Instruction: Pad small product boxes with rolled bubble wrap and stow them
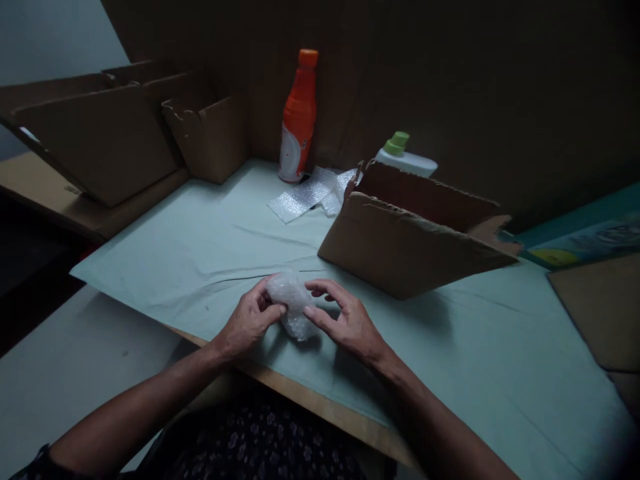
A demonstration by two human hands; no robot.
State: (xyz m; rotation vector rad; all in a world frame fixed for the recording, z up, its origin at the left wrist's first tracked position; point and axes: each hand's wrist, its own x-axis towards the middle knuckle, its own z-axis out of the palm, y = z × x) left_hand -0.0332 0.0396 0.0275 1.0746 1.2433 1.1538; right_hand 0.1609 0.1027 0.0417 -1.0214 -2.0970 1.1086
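A small bundle of bubble wrap (294, 303) is held just over the front part of the table, between both hands. My left hand (253, 317) grips its left side, thumb in front and fingers behind. On the other side, my right hand (345, 320) has its thumb touching the bundle, with the fingers curved and partly apart from it. Whatever the wrap encloses cannot be made out. Flat strips of bubble wrap (305, 195) lie further back on the table.
A pale green cloth (190, 233) covers the table. An open cardboard box (400, 247) stands right of my hands, with a white bottle with a green cap (399, 145) behind it. An orange bottle (300, 107) stands at the back. More cardboard boxes (105, 140) are at the left.
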